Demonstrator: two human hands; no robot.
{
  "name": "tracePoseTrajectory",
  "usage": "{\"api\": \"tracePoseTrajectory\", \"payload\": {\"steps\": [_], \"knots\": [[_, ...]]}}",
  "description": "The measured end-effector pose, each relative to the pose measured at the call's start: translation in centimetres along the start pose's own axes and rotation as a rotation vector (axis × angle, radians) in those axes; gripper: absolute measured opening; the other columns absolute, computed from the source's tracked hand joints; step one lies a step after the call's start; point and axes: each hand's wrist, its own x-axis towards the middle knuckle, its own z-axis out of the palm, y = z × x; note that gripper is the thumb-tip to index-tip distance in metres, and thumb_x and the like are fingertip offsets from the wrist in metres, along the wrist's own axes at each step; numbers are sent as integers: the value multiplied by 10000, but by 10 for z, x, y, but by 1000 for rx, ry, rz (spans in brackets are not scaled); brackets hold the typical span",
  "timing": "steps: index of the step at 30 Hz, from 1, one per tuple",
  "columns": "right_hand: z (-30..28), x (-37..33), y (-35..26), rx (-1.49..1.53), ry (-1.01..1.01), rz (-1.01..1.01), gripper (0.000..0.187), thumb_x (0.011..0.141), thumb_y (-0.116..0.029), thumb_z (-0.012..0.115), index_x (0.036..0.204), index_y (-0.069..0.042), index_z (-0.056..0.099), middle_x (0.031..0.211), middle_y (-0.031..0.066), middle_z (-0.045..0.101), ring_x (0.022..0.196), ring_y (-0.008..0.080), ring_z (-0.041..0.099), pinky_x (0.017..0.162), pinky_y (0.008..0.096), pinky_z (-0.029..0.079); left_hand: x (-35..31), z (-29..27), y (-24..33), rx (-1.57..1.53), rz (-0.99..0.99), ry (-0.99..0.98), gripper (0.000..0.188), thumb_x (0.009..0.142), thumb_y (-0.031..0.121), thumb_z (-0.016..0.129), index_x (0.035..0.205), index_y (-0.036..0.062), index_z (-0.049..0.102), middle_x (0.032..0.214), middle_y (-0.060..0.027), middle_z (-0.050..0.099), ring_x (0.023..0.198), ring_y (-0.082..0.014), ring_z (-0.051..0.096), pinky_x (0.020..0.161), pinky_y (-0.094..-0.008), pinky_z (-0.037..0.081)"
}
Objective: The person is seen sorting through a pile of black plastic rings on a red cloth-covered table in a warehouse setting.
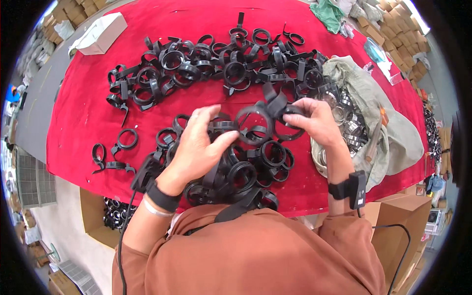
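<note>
Hands meet over a red cloth-covered table (83, 123), both working on one black plastic ring clamp (253, 125), a round hoop with a flat strap-like tail sticking up at its upper right. The left hand (196, 147) lies palm-down with its fingers curled loosely together, and its thumb tip presses against the lower left rim of the hoop. The right hand (314, 120) pinches the strap end of the same clamp between thumb and bent fingers, so the hoop hangs in the air between the two hands, just above the table's middle.

Beneath the hands sits a heap of matching black ring clamps (246, 172), matt, smooth-moulded, some with ribbed collars, tangled into each other. A longer band of the same parts (206, 64) curves across the far side of the cloth, and a few loose ones (118, 147) lie apart at the left. To the right, a slumped grey-green cloth sack (388, 128) gapes open, showing shiny metal rings (344, 118) inside. A white cardboard box (101, 34) rests at the far left corner. Below the table edge, an open brown carton (110, 216) holds more black parts. Each wrist carries a black strap with a small device, the right one (354, 189) boxy and wired.
</note>
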Motion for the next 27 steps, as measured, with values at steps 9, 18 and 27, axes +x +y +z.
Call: {"api": "tracePoseTrajectory", "payload": {"steps": [9, 18, 27], "knots": [[45, -25, 1, -44, -38, -42, 259, 730, -148, 768, 895, 26, 672, 740, 33, 654, 678, 74, 592, 605, 231, 483, -9, 9, 6, 40, -44, -197, 179, 830, 81, 633, 983, -10, 638, 1006, -151, 598, 870, -239, 619, 725, -318, 495], [51, -16, 8, 240, -93, 128, 287, 768, -187, 748, 912, 50, 671, 784, 48, 661, 678, 83, 592, 612, 222, 480, -15, -4, -3, 64, 120, -268, 296, 776, 55, 651, 1056, -24, 594, 961, -136, 555, 895, -258, 569, 766, -327, 469], [58, -23, 10, 446, -102, 193, 253, 817, -187, 706, 955, 21, 666, 836, 19, 658, 733, 64, 571, 671, 202, 455, -15, -28, -8, -642, -640, -162, 425, 837, 153, 662, 1128, -115, 505, 994, -121, 606, 781, -115, 603, 614, -214, 500]]}}
